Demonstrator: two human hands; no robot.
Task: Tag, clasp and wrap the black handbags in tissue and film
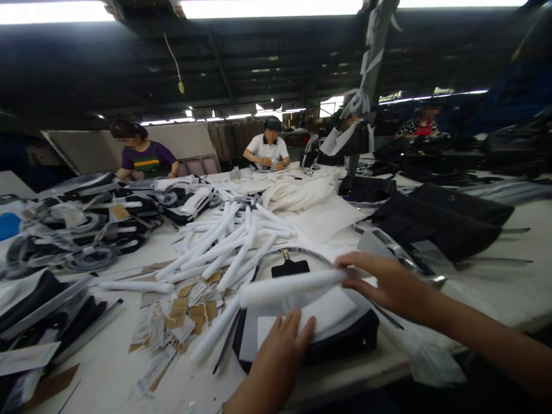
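Note:
A black handbag [364,332] lies flat in front of me, with a looped handle and a black tag [290,268] at its top. On its face rests a folded white sheet [330,313]. My left hand [282,348] lies on the sheet's near left part, fingers stretched out. Above the bag, my right hand [379,282] pinches the right end of a white foam tube [293,286]. The tube reaches leftward across the bag, slightly blurred. Part of the handle is hidden behind it.
Several loose foam tubes [233,241] are heaped beyond the bag. Paper hang tags [176,316] lie to its left. Wrapped bags [86,218] are piled farther left, and black bags [444,224] at right. Co-workers sit across the table, one in a white shirt [259,146].

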